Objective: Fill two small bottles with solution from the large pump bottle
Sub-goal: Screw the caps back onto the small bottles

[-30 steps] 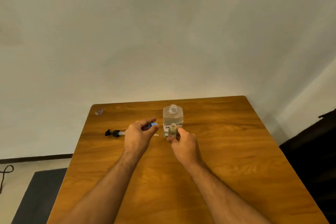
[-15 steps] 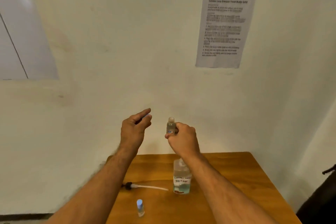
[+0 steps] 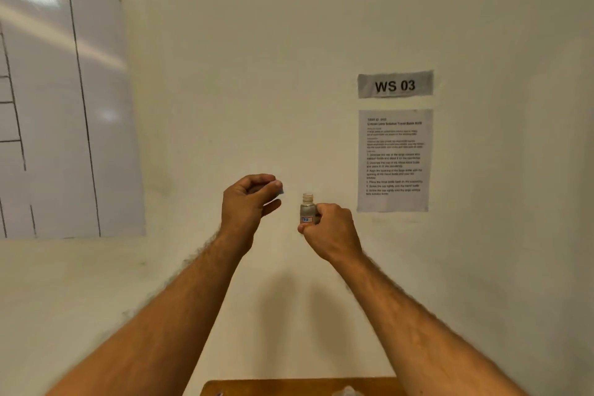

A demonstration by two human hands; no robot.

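view tilted higher than 0.5 s ago | tabletop now a sliver | right hand grips uncapped small bottle | left hand pinches blue cap | hands apart

Both hands raised in front of the wall, well above the table, level with each other and near but apart. Left hand to the left, pinching a small cap at its fingertips. Right hand to the right, gripping a small bottle upright, open neck on top. Behind on the wall, right of the hands: a "WS 03" sign directly above an instruction sheet. Far left on the wall: a whiteboard. At the bottom edge, only the table's far rim, below and between the forearms.
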